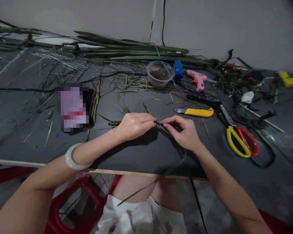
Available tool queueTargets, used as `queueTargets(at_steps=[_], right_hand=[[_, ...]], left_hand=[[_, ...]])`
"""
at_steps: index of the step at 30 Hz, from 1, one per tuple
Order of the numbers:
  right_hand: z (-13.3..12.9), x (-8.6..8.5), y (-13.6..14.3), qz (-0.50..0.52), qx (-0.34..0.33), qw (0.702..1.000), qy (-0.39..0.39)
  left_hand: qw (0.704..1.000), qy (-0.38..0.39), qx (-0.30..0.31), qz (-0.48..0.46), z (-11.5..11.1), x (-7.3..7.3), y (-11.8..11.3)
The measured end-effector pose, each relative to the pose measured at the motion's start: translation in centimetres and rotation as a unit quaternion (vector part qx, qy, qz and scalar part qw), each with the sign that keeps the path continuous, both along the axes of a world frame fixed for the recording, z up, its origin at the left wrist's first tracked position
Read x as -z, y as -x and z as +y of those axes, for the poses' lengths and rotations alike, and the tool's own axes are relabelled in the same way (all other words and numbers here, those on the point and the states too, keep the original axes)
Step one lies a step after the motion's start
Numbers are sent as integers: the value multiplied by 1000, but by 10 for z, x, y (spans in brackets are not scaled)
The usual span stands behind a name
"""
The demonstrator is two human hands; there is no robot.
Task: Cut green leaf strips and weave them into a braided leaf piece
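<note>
Just to the left of the utility knife with a yellow handle and short metal blade (199, 112), over the near part of the dark grey table (146, 159), narrow dark-green leaf strips (194, 191) are held between two bare hands. From the closeness of the fingertips, a fine stage of leaf work appears to be in hand; whether the strips are being folded, twisted or joined cannot be told, as the crossing is covered by fingers. For the next move, a steady pinch seems to be called for, with the long free ends, hung over the table's edge on the near side of the knife, guided clear of a tangle. By the left hand (136, 125), the strips are gripped at the fingertips, the fingers drawn together and its thumb hidden. By the right hand (184, 133), they are pinched between thumb and forefinger, with no visible gap, the other fingers being curled.
</note>
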State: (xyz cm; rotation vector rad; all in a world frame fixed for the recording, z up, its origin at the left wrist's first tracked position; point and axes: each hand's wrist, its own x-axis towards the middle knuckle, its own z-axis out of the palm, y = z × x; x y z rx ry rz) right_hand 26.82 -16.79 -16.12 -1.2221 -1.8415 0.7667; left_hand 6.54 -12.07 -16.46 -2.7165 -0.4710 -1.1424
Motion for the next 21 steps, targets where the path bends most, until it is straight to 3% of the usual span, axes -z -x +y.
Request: queueTargets(at_steps=[5, 9, 14, 17, 21], right_hand=[[2, -4, -1, 84, 28, 992, 94], [7, -10, -3, 171, 24, 968, 181], [15, -15, -13, 286, 5, 890, 355], [18, -20, -24, 301, -19, 840, 450], [16, -34, -40, 303, -47, 823, 478]], left_hand=[[1000, 14, -10, -24, 2, -2, 0], [1000, 13, -12, -19, 4, -2, 1], [999, 22, -10, -33, 5, -3, 2], [997, 49, -12, -61, 8, -4, 3], [986, 116, -18, -122, 9, -4, 2]])
